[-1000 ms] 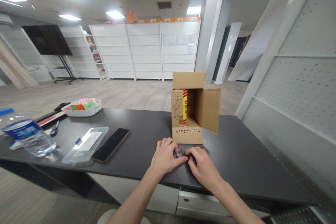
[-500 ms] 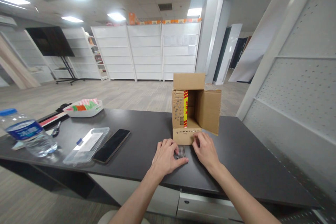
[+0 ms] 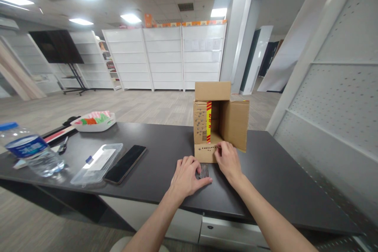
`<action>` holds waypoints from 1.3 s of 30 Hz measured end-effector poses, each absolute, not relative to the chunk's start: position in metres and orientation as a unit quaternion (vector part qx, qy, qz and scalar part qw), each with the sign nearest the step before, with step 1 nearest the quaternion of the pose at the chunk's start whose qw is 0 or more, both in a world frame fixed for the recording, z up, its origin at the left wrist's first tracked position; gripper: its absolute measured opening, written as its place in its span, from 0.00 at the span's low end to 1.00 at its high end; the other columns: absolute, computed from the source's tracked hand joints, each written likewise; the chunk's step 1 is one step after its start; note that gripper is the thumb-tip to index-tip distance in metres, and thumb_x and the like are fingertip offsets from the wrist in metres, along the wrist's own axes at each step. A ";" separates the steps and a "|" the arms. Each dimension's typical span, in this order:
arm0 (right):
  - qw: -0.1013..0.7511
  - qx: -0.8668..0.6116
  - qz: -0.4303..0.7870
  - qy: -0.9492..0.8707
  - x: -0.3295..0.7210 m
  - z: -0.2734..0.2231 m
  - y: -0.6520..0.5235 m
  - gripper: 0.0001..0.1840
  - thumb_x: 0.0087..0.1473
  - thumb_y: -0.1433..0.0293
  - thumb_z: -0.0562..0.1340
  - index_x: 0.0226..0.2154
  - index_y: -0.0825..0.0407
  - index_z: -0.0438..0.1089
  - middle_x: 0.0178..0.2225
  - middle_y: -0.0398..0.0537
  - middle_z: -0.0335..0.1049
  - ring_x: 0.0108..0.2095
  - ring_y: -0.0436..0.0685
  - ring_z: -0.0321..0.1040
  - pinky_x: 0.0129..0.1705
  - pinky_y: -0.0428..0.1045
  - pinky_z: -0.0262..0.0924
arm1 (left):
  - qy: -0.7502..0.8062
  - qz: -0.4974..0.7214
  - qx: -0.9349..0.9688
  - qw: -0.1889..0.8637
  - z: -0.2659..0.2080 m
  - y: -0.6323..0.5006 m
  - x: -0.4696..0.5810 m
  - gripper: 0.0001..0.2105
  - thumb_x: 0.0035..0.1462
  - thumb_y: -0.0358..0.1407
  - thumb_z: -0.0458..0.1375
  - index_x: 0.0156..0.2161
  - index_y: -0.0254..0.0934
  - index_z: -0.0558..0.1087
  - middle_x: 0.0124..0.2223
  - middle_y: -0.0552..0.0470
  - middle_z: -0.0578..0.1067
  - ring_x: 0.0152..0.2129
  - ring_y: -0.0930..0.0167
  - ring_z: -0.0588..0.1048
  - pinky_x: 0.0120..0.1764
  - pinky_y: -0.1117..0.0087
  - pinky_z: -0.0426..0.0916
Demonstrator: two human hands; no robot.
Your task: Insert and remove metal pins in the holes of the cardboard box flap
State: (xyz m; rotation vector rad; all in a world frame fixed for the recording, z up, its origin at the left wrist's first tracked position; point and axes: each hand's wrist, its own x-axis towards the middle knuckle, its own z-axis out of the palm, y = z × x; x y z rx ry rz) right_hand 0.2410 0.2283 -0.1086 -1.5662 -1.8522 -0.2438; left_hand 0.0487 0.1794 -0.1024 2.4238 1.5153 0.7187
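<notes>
On the dark desk [image 3: 265,189], the left hand [image 3: 186,175] is resting, thumb and fingers parted about thin metal rods [image 3: 204,171] not yet taken up, while the right hand [image 3: 228,160] is bunching, its contents indiscernible, at the cardboard box's [image 3: 217,124] lower flap [image 3: 203,156], already dotted with dark marks [image 3: 208,148].

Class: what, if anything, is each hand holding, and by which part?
The left hand curls around the metal rods; a grip cannot be told. The right hand is at the lower cardboard flap; anything pinched cannot be seen.

The box [image 3: 226,122] is matt cardboard, the rods [image 3: 204,171] shiny metal.
</notes>
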 end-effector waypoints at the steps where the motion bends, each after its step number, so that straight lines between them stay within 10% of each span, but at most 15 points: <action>1: 0.331 -0.609 -0.099 -0.714 0.241 -0.107 0.229 0.06 0.56 0.75 0.53 0.35 0.53 0.64 0.34 0.50 0.69 0.39 0.58 0.64 0.41 0.50 0.54 | 0.511 0.243 0.818 0.097 -0.103 0.180 0.049 0.20 0.47 0.55 0.63 0.30 0.39 0.67 0.40 0.52 0.70 0.42 0.63 0.66 0.45 0.61 0.56; 16: 0.130 -0.668 -0.133 -0.720 0.229 -0.078 0.228 0.07 0.58 0.78 0.53 0.37 0.55 0.64 0.36 0.53 0.71 0.39 0.58 0.68 0.39 0.49 0.53 | 0.510 0.245 0.819 0.097 -0.103 0.179 0.049 0.21 0.47 0.55 0.63 0.30 0.39 0.67 0.39 0.53 0.70 0.42 0.64 0.66 0.45 0.61 0.56; 39: 0.184 -0.658 -0.089 -0.725 0.227 -0.058 0.211 0.07 0.56 0.77 0.54 0.37 0.52 0.63 0.36 0.51 0.67 0.34 0.57 0.68 0.34 0.49 0.52 | 0.513 0.241 0.818 0.099 -0.101 0.180 0.049 0.21 0.47 0.56 0.63 0.31 0.39 0.68 0.40 0.53 0.70 0.42 0.64 0.66 0.45 0.61 0.56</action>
